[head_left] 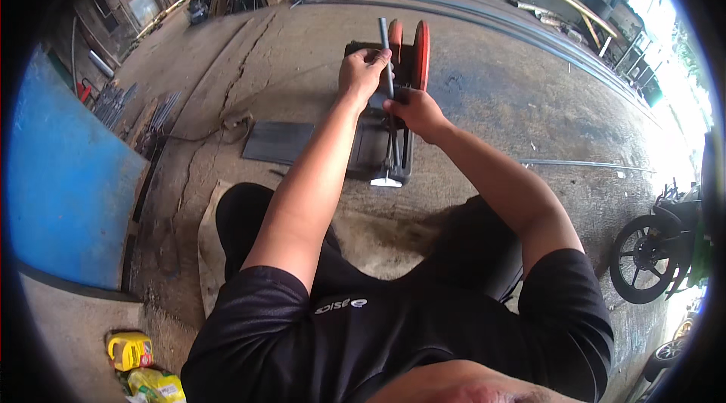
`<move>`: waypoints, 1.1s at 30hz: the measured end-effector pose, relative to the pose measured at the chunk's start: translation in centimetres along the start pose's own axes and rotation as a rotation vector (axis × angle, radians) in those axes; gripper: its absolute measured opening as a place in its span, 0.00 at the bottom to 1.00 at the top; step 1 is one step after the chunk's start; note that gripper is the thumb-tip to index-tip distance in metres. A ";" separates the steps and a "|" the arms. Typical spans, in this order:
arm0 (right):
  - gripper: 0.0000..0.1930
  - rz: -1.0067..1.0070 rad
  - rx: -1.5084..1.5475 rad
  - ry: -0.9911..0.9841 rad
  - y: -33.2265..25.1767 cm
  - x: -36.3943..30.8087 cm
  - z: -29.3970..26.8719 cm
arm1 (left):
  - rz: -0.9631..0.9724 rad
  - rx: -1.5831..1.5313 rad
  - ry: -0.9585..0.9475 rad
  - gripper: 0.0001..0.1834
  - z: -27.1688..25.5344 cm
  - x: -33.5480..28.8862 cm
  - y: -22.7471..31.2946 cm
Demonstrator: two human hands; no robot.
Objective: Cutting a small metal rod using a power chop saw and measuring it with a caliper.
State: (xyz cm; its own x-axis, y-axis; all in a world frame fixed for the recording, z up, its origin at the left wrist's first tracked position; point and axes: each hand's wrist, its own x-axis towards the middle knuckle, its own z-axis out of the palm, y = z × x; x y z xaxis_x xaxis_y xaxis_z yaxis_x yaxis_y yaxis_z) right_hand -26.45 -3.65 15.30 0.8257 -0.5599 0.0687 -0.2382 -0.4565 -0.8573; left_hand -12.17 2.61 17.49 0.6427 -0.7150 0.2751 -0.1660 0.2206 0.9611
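Observation:
A grey metal tube (383, 29) is held lengthwise in front of me, its far end reaching beyond my fingers. My left hand (361, 76) is closed around its upper part, thumb along the side. Lower down, my right hand (420, 113) grips the same tube, the thumb in front and the other fingers mostly hidden. Both hands are over a dark cut-off saw (408, 153) with red round guards (422, 55). Where the tube's near end lies among the saw's parts I cannot tell. A white T-shaped piece (386, 183) shows at the saw's near end.
A flat dark metal plate (278, 141) lies left of the saw. Long metal bars (454, 11) stretch across the back floor, and a thin rod (582, 165) lies at right. A blue panel (68, 176) stands left, a motorbike wheel (644, 259) right, yellow containers (130, 350) lower left.

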 end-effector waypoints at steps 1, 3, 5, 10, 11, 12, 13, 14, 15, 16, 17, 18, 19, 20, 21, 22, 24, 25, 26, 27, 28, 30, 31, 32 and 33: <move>0.17 -0.074 0.013 0.041 -0.7 -0.6 -1.0 | -0.016 -0.189 -0.110 0.25 0.6 0.5 1.1; 0.15 -0.108 0.016 0.058 -1.8 -1.4 -2.1 | -0.078 -0.522 -0.206 0.34 1.3 2.0 3.0; 0.14 -0.129 0.034 0.078 -2.5 -2.0 -2.7 | -0.137 -0.854 -0.308 0.43 1.7 3.7 4.4; 0.10 0.002 0.158 -0.123 -2.5 -1.8 -3.5 | -0.092 -1.085 -0.540 0.59 3.1 7.0 5.9; 0.09 0.023 0.200 -0.164 -2.2 -1.7 -3.6 | -0.064 -1.129 -0.602 0.60 3.4 7.1 5.6; 0.09 0.045 0.250 -0.181 -1.9 -1.6 -3.7 | -0.077 -1.176 -0.638 0.62 3.8 7.1 5.3; 0.09 0.073 0.232 -0.184 -1.6 -1.3 -3.7 | -0.087 -1.192 -0.633 0.62 3.9 7.0 4.8; 0.09 0.091 0.318 -0.234 -1.2 -1.1 -3.6 | -0.084 -1.231 -0.614 0.62 3.9 6.9 4.3; 0.10 0.110 0.405 -0.282 -0.9 -1.0 -3.5 | -0.064 -1.270 -0.609 0.63 3.9 6.9 3.8; 0.10 0.130 0.398 -0.285 -0.7 -0.9 -3.3 | -0.072 -1.291 -0.581 0.63 3.8 7.0 3.5; 0.10 0.159 0.402 -0.287 -0.4 -0.8 -3.2 | -0.078 -1.309 -0.570 0.63 3.7 7.2 3.1; 0.10 0.180 0.411 -0.290 -0.2 -0.7 -3.0 | -0.082 -1.301 -0.592 0.63 3.6 7.3 2.8; 0.10 0.202 0.398 -0.294 0.0 -0.7 -2.9 | -0.074 -1.291 -0.620 0.63 3.6 7.4 2.5; 0.10 0.201 0.405 -0.284 0.2 -0.6 -2.9 | -0.089 -1.289 -0.612 0.62 3.6 7.6 2.3; 0.10 0.185 0.413 -0.273 0.4 -0.6 -2.8 | -0.101 -1.295 -0.594 0.62 3.6 7.6 2.1; 0.10 0.204 0.410 -0.281 0.6 -0.5 -2.6 | -0.099 -1.296 -0.586 0.62 3.6 7.6 2.0; 0.11 0.190 0.304 -0.213 0.8 -0.3 -2.2 | -0.078 -1.283 -0.560 0.62 3.6 7.5 1.8; 0.11 0.191 0.304 -0.221 0.9 -0.2 -1.9 | -0.092 -1.296 -0.554 0.62 3.6 7.5 1.8; 0.11 0.172 0.319 -0.203 0.9 -0.2 -1.5 | -0.083 -1.276 -0.533 0.62 3.5 7.4 1.8; 0.11 0.151 0.334 -0.183 0.9 -0.2 -1.3 | -0.067 -1.242 -0.510 0.62 3.4 7.4 1.9; 0.11 0.148 0.336 -0.187 0.8 -0.2 -1.0 | -0.054 -1.239 -0.508 0.61 3.2 7.2 1.9; 0.10 0.134 0.345 -0.178 0.5 -0.4 -0.7 | -0.052 -1.229 -0.508 0.61 2.9 7.0 2.1; 0.10 0.132 0.348 -0.177 0.3 -0.6 -0.7 | -0.034 -1.199 -0.506 0.61 2.8 6.8 2.1; 0.10 0.154 0.326 -0.189 0.1 -0.8 -0.9 | -0.044 -1.209 -0.510 0.61 2.8 6.7 2.1; 0.10 0.131 0.333 -0.204 -0.1 -1.1 -0.9 | -0.060 -1.228 -0.512 0.60 2.8 6.5 2.0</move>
State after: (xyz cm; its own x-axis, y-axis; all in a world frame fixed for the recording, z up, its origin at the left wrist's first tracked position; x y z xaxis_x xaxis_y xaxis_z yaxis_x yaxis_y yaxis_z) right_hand -27.78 -3.64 15.84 0.8920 -0.4341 -0.1260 -0.1973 -0.1231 -0.9726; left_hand -10.40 -3.47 21.30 0.2287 -0.8521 0.4707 0.8043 0.4378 0.4018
